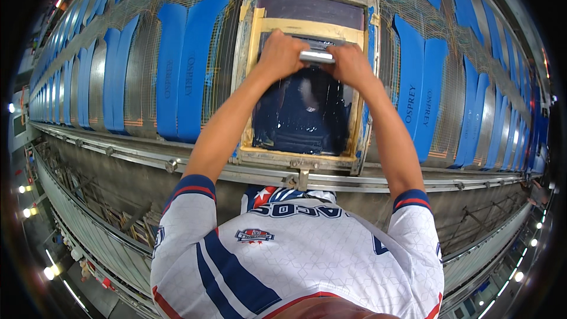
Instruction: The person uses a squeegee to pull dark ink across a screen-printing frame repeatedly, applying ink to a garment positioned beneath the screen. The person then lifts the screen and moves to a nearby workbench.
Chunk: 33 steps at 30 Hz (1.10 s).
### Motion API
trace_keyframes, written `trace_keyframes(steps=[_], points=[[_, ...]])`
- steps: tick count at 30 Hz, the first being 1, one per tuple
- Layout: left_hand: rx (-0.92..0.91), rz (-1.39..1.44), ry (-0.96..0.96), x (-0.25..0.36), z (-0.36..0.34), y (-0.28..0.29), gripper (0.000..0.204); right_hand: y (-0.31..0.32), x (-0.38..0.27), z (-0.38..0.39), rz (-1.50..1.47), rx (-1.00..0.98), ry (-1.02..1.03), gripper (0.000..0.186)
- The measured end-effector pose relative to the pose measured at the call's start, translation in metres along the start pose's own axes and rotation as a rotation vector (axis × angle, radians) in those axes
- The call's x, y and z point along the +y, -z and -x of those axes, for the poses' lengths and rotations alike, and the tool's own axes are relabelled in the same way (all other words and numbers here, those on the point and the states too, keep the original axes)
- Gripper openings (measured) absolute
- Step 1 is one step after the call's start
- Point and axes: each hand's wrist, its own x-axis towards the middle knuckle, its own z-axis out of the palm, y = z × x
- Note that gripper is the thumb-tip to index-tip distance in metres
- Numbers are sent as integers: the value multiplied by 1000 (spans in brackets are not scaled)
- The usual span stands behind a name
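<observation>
A screen-printing frame (273,155) with worn, tape-edged sides lies in front of me. Dark, glossy ink (295,112) covers much of its mesh. Near the far part of the inked area, my left hand (283,54) is closed around the left end of a squeegee (318,57). The other end is gripped by my right hand (352,65), fingers wrapped round it. The squeegee's pale handle shows between the hands, lying crosswise over the mesh. Its blade edge is mostly hidden.
Blue cut fabric pieces (195,65) lie in pairs on the long printing table to the left, and more blue pieces (418,82) to the right. A metal rail (260,175) runs along the table's near edge, with a clamp (303,178) at the frame.
</observation>
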Motion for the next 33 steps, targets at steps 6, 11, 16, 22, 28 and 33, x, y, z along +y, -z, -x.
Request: trace_keyframes(steps=[6,11,16,22,28,33], points=[[-52,109,88,-35,-43,5,20,4,29,-59,-140,-157,-84,24],[-29,88,67,-27,-35,-2,22,4,23,-51,-158,-157,-96,26],[-36,138,41,23,33,-7,19,-15,-16,32,-120,-97,-27,25],[-20,112,64,99,154,2,22,-24,-101,139,-158,-63,37,26],[-45,76,43,71,101,8,24,-10,-66,95,-93,-78,17,27],[-58,22,51,5,5,6,23,1,0,-6,-75,-128,-25,27]])
